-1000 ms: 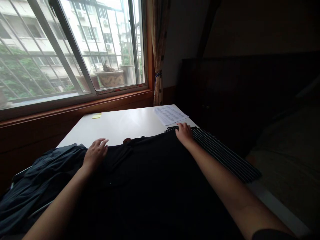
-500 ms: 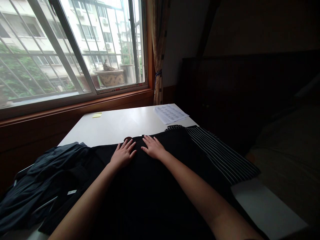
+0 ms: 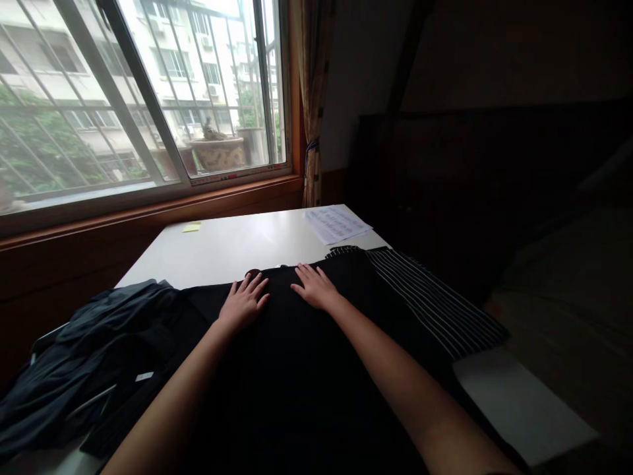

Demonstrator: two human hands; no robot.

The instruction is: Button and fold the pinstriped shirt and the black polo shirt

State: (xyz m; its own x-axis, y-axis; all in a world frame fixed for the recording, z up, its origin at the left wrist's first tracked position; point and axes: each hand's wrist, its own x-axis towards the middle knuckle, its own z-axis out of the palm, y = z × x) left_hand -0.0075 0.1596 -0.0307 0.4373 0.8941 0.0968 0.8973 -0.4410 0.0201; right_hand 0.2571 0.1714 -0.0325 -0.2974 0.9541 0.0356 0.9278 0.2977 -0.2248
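A black garment (image 3: 297, 369) lies spread over the white table (image 3: 237, 241), its far edge running across the tabletop. Near that edge my left hand (image 3: 244, 302) rests flat on the cloth with fingers spread, close to a round brown disc (image 3: 253, 272) that is partly covered. To the right, my right hand (image 3: 315, 287) also lies palm down on the black cloth, fingers apart. A small pale object (image 3: 281, 266) peeks out at the cloth's far edge between the hands; I cannot tell what it is. Black-and-white striped fabric (image 3: 430, 297) extends from the garment's right side.
Crumpled dark grey clothing (image 3: 99, 349) is heaped at the left, with a white label (image 3: 144, 377) near it. Printed papers (image 3: 337, 224) and a yellow sticky note (image 3: 192, 226) lie on the far part of the table. A barred window (image 3: 148, 99) and curtain (image 3: 312, 105) stand behind.
My right hand has slid a little to the right along the black cloth, away from the left hand. My left hand has stayed in place.
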